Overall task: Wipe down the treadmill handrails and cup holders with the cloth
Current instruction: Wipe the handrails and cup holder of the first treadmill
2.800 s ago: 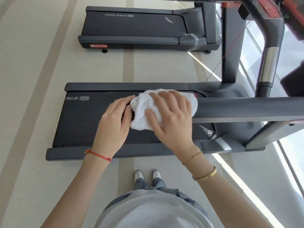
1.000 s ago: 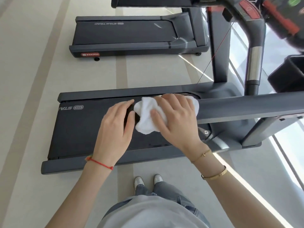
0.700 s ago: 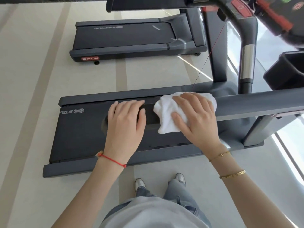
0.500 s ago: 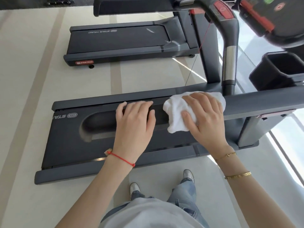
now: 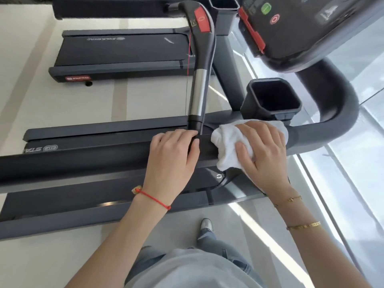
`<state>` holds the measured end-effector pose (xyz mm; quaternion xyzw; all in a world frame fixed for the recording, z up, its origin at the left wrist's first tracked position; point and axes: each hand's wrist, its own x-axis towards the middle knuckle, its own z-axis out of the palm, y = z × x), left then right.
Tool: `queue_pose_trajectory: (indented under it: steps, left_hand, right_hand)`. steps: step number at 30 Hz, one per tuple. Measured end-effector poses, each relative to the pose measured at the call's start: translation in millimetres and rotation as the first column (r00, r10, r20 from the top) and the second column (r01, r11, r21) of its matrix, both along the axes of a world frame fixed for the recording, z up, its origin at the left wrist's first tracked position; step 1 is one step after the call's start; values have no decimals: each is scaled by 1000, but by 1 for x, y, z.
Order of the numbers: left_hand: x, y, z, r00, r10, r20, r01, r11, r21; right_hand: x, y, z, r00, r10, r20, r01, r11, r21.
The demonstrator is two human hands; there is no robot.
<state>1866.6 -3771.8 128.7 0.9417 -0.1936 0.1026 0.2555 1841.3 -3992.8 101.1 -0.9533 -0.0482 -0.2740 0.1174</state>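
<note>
L hand lies on the rail, fingers curled over its top, steadying. Just right of it, R hand presses the cloth flat on the rail, fingers spread, near the bend. Cup holder just beyond looks untouched. Judging: rail wipe mid-way; bend, other rail, holders left.
</note>
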Motion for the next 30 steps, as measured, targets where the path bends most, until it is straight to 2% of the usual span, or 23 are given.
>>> queue_pose_trajectory:
  steps: [5, 11, 16, 19, 21, 27, 30]
  left_hand:
    - [-5, -55, 0, 999, 34, 1, -34, 999, 3]
    - [-3, -98, 2, 999, 30, -14, -30, 999, -42]
    - [15, -121, 11, 999, 19, -27, -21, 997, -77]
    - [33, -133, 17, 999, 16, -41, -20, 995, -96]
    - [44, -141, 20, 998, 8, -60, -16, 992, -122]
    - [62, -158, 19, 996, -35, -79, 21, 985, -169]
    - [68, -157, 17, 993, -43, -111, 25, 987, -157]
  right_hand:
    - [-1, -55, 4, 994, 107, -39, -108, 994, -29]
    - [-5, -94, 11, 938, 345, -30, -336, 928, 162]
    - [13, -123, 44, 959, 262, 106, -283, 893, 349]
    - [40, -135, 60, 979, 178, 95, -201, 900, 386]
    - [52, -135, 62, 986, 164, 33, -162, 882, 443]
    - [48, -134, 42, 984, 173, -48, -146, 927, 344]
    - [49, -136, 41, 959, 234, -162, -190, 950, 248]
